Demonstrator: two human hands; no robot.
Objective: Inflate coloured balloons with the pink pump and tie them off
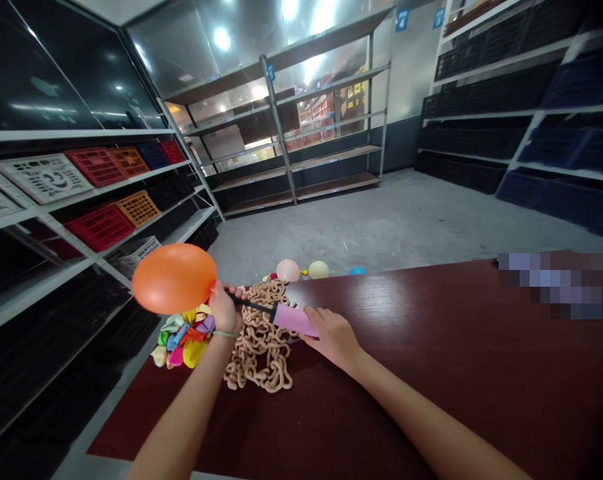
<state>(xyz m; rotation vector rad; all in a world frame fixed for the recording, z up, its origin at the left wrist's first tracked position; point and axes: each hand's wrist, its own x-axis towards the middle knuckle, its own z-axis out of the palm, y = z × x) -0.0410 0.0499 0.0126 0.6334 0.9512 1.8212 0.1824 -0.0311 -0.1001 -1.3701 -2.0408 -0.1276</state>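
An inflated orange balloon (174, 278) sits at the end of a hand balloon pump (295, 320) with a pink barrel and a black rod. My left hand (225, 310) is closed around the balloon's neck and the black nozzle end of the pump. The pink barrel's near end is gripped by my right hand (332, 339). Beneath the pump lies a heap of tan, rope-like loops (259, 350), partly hidden by the pump and my left hand. Below the orange balloon, a pile of limp, multicoloured balloons (184, 339) rests on the dark red table (411, 393).
Beyond the table's far edge are a pale pink balloon (288, 270), a cream balloon (319, 269) and part of a blue balloon (357, 271). Shelves with plastic crates (99, 225) stand left; more crate shelves (466, 139) stand right. A pixelated patch covers the table's right end.
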